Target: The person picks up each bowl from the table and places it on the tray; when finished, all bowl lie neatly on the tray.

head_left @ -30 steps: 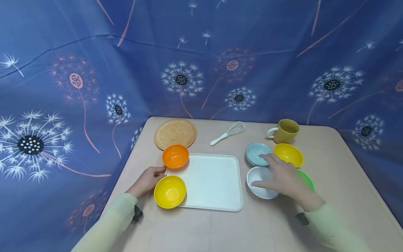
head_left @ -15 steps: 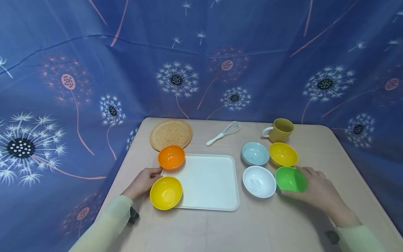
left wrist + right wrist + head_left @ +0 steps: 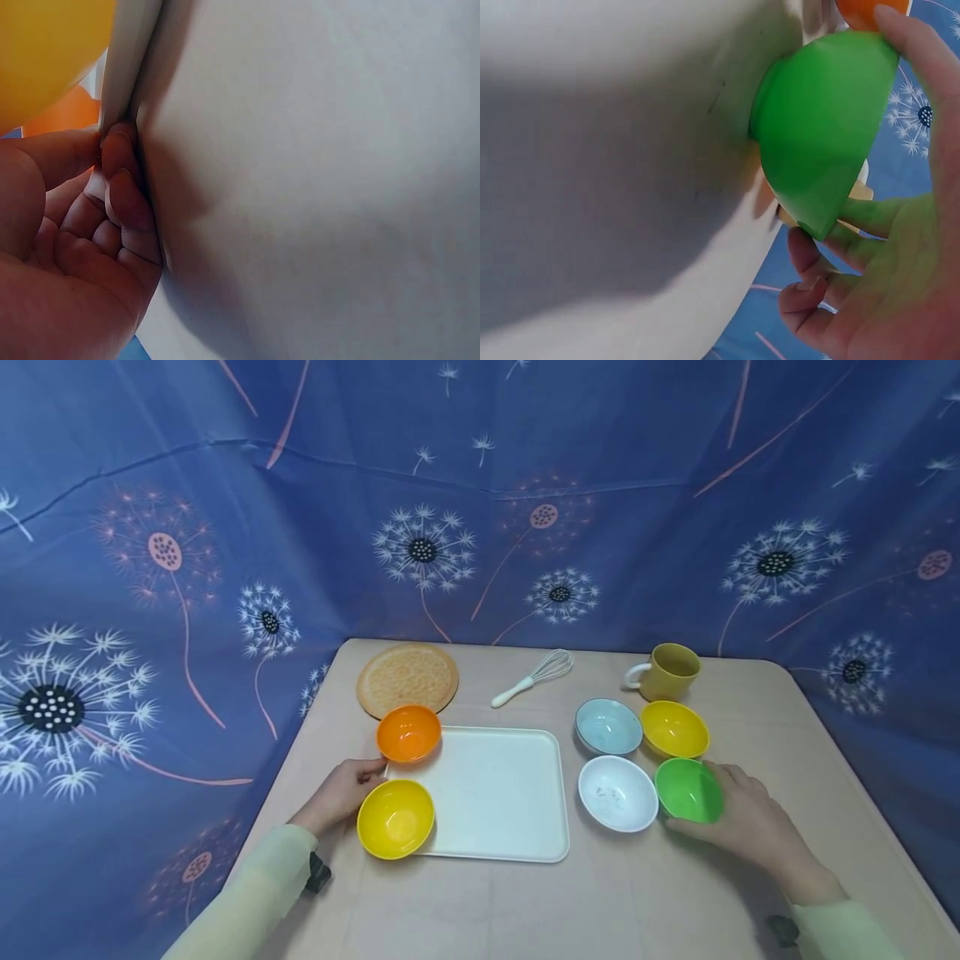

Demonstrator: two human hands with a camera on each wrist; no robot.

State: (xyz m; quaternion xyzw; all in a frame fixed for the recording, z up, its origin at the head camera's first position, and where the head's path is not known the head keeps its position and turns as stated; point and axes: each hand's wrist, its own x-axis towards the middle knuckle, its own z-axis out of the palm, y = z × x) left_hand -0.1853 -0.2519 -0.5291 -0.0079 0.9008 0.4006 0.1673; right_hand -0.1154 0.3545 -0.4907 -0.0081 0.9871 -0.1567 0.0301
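In the head view my left hand (image 3: 342, 795) is at the left edge of a white rectangular tray (image 3: 498, 797). The left wrist view shows its thumb and fingers pinching the tray's rim (image 3: 129, 64). An orange bowl (image 3: 408, 734) and a yellow bowl (image 3: 395, 819) sit over the tray's left side, one on each side of that hand. On the right, my right hand (image 3: 753, 818) grips a green bowl (image 3: 687, 790), thumb at the near side and fingers round the far side. The right wrist view has the green bowl (image 3: 821, 127) between thumb and fingers, its base close to the tabletop.
Left of the green bowl stands a white bowl (image 3: 617, 794). Behind are a light blue bowl (image 3: 608, 727) and another yellow bowl (image 3: 675, 729). A mustard mug (image 3: 670, 672), a whisk (image 3: 534, 677) and a round pizza-like board (image 3: 407, 678) lie along the back, before a blue curtain (image 3: 480, 543).
My right hand has moved right from above the white and light blue bowls and taken hold of the green bowl. My left hand has stayed at the tray's edge.
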